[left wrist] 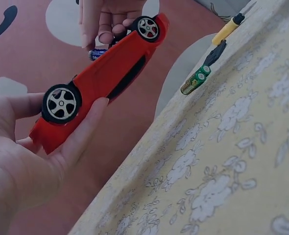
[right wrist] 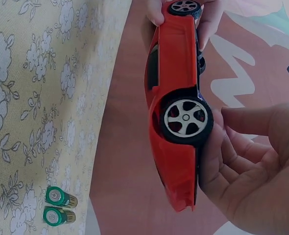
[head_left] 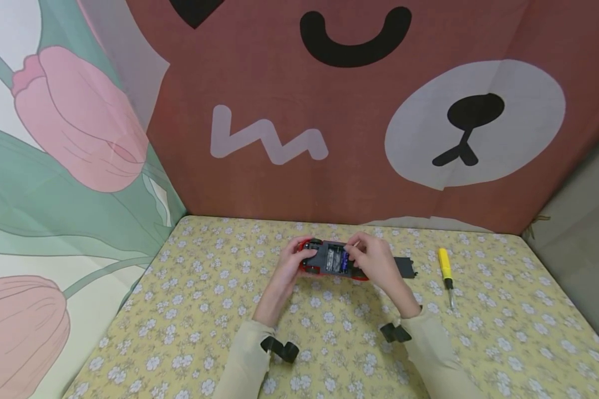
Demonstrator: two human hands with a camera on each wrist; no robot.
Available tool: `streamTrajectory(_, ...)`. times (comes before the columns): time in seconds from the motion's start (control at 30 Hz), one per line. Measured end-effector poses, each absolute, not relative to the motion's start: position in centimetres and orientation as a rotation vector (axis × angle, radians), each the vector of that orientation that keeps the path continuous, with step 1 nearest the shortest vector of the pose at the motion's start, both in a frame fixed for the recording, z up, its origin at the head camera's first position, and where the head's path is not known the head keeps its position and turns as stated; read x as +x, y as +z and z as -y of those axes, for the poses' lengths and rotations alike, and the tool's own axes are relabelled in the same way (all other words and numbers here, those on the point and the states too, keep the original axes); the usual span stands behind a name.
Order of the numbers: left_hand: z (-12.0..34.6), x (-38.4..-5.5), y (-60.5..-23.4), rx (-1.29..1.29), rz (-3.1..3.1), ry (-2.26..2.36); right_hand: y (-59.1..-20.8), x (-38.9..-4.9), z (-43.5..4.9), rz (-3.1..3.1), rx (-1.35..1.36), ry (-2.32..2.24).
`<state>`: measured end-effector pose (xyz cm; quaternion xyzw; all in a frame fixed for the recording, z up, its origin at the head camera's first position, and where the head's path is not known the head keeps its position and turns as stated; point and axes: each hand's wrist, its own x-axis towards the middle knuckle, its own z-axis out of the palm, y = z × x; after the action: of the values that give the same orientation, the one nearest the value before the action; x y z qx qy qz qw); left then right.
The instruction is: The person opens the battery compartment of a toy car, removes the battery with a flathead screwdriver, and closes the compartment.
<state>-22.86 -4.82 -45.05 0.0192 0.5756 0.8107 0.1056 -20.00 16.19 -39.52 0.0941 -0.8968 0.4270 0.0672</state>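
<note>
A red toy car (right wrist: 176,58) is held underside up, its dark base (head_left: 318,259) with an uncovered battery compartment (head_left: 335,259) facing the head camera. My left hand (head_left: 290,263) grips one end of the car, thumb on the base and fingers round the side. At the compartment, the curled fingers of my right hand (head_left: 376,260) pinch a blue battery (left wrist: 97,54), which stands partly out of the car in the left wrist view. Fingers hide part of that battery. Two green batteries (right wrist: 60,205) lie side by side on the table, hidden in the head view.
A black battery cover (head_left: 405,267) lies on the floral tablecloth (head_left: 189,332), right of the car. Farther right is a yellow-handled screwdriver (head_left: 445,269), its shaft towards me. A curtain with a bear print (head_left: 354,183) hangs behind the table's far edge.
</note>
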Motion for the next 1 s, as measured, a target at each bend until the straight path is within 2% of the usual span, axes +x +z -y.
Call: streamTrajectory(1.0, 4.97, -22.92, -44.87, 0.153, -1.748, 2.347, -39.3, -19.64, -15.67, 2.666, 0.333, 1.219)
